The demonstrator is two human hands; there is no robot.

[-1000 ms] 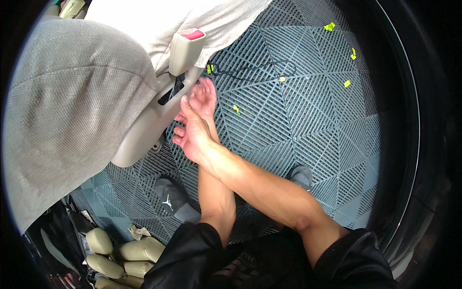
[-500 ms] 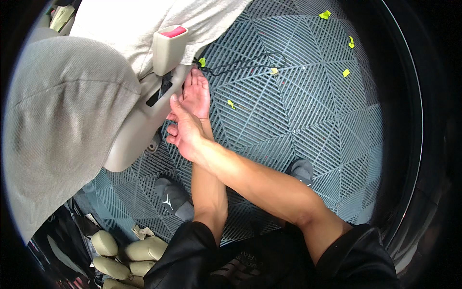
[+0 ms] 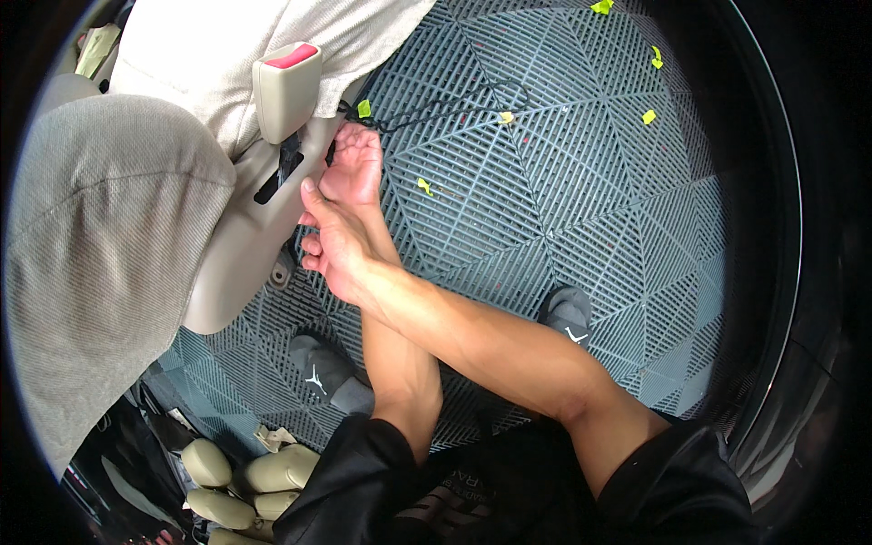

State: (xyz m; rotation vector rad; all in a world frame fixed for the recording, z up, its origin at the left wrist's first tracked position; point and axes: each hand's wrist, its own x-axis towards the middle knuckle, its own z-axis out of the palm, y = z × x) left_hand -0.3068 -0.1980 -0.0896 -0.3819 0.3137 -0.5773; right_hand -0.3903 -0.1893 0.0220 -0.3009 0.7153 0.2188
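Note:
A tan car seat shows at the left, with a beige plastic side cover (image 3: 239, 268) along its base. A beige seat belt buckle (image 3: 288, 94) with a red button stands up from a slot in the cover. My left hand (image 3: 354, 171) lies palm up beside the cover, fingers slightly curled near a dark gap. Crossing over the left forearm, my right hand (image 3: 338, 250) has its thumb raised apart at the cover's edge and its lower fingers loosely bent. Neither hand shows a held object; some fingertips are hidden by the cover's side.
Grey grid floor mats (image 3: 545, 173) carry scattered yellow-green scraps (image 3: 424, 187) and a black cord (image 3: 436, 113). Beige headrests (image 3: 221, 507) lie at the lower left. A dark curved panel (image 3: 772, 363) borders the right. My feet in dark shoes (image 3: 324, 368) stand below the arms.
The view has shifted, so the seat and floor scraps appear farther left. A wider dark gap shows between my left hand and the cover. Both hands keep nearly the same pose.

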